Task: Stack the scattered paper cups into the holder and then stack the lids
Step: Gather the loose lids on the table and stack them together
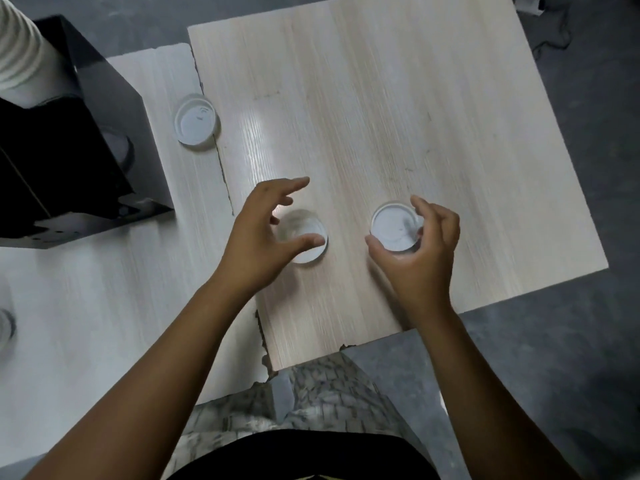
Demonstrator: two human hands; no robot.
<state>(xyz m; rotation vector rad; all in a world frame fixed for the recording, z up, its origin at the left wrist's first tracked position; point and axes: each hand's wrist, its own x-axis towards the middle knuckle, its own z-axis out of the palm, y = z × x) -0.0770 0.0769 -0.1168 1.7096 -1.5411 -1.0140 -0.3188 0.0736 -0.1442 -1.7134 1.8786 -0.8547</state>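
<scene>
We judge the cups finished: a white stack (24, 60) stands in the black holder (79, 140) at ten o'clock, and only lids lie loose. Our right hand (420, 251) grasps one lid (394, 228); our left hand (263, 233) hovers released over another (308, 244). A third lid (196, 123) waits on the counter (381, 98) at eleven o'clock.

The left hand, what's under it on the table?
A white lid lies flat on the wood table under the left hand. The hand hides the lid's left part, and blur hides whether the fingers touch it.
</scene>
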